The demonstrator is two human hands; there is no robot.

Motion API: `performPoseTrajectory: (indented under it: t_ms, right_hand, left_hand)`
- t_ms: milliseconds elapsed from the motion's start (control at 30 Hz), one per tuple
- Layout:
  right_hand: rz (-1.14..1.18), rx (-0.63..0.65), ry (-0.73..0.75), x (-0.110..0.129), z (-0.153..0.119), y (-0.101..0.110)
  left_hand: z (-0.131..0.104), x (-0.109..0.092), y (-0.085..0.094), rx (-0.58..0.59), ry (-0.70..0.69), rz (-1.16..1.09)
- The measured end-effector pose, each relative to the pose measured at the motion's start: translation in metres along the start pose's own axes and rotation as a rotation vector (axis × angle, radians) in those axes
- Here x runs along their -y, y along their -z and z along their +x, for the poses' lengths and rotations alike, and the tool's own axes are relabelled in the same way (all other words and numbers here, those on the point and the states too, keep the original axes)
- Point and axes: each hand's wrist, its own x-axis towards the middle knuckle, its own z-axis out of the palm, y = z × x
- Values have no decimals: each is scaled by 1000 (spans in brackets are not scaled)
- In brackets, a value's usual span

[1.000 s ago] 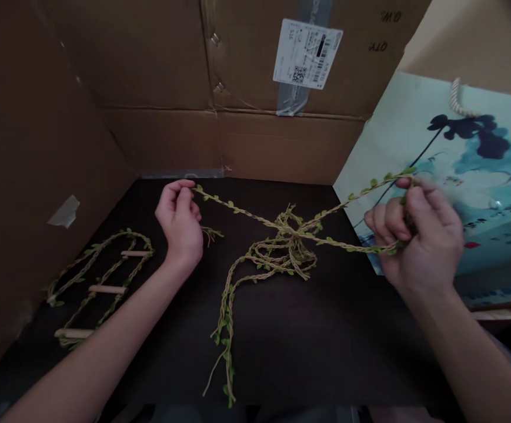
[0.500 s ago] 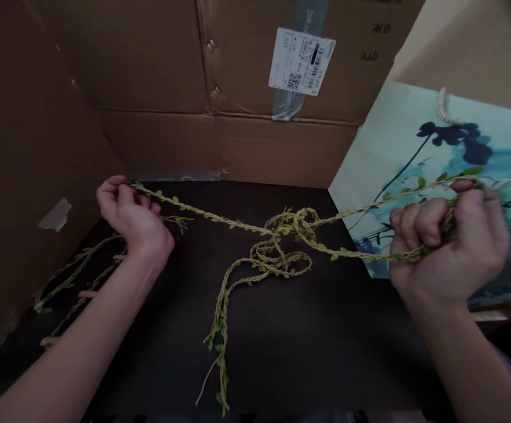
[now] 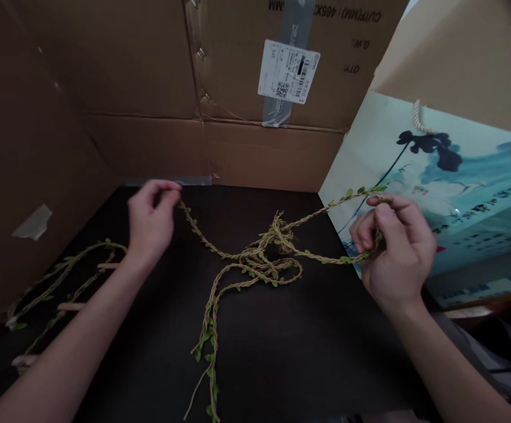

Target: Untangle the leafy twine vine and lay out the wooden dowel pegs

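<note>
A tan braided cord with small green leaves (image 3: 259, 264) lies in a loose tangle on the dark surface. Two of its strands trail toward the near edge. My left hand (image 3: 153, 220) pinches one strand, which sags from the fingers down to the tangle. On the other side, my right hand (image 3: 396, 247) is closed on the cord; two strands run from it to the tangle, one from the fingertips and one from lower in the hand.
Another leafy cord with wooden rungs (image 3: 72, 306) lies at the left, partly behind my left forearm. A cardboard box wall (image 3: 255, 153) stands behind. At the right is a blue-green printed bag (image 3: 471, 205) with a rope handle.
Both hands have moved inward, toward each other. The strand from my left hand has gone from taut to slack, and the tangle's upper loops have drawn closer together.
</note>
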Motion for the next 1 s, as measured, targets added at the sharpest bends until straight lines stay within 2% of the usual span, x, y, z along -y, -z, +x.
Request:
performPoseTrajectory:
  t_ms: [67, 133, 200, 300, 400, 500, 600, 700, 833, 1000]
  right_hand:
    - [5, -5, 13, -2, 0, 1]
    - [2, -30, 30, -2, 1, 2]
    - [-8, -47, 58, -2, 2, 3]
    - [-24, -43, 122, -3, 3, 3]
    - [-58, -12, 120, -6, 3, 4]
    - [-133, -2, 81, -8, 3, 6]
    - [-164, -11, 60, -9, 4, 9]
    - [-134, -10, 42, -8, 5, 9]
    - [-131, -7, 35, -6, 4, 9]
    - [-100, -8, 35, -6, 5, 9]
  left_hand:
    - [-16, -5, -10, 278, -102, 230]
    - [-34, -14, -18, 440, -244, 405]
    - [-54, -25, -26, 611, -356, 456]
    - [-77, -36, -37, 852, -356, 381]
    - [-87, -38, -44, 942, -329, 342]
    - [-82, -34, -45, 870, -155, 165]
    - [-66, -29, -41, 644, 105, -119]
    - [-51, -26, -36, 436, 269, -364]
    - [-40, -22, -31, 283, 317, -499]
    - [-40, -20, -31, 271, 316, -519]
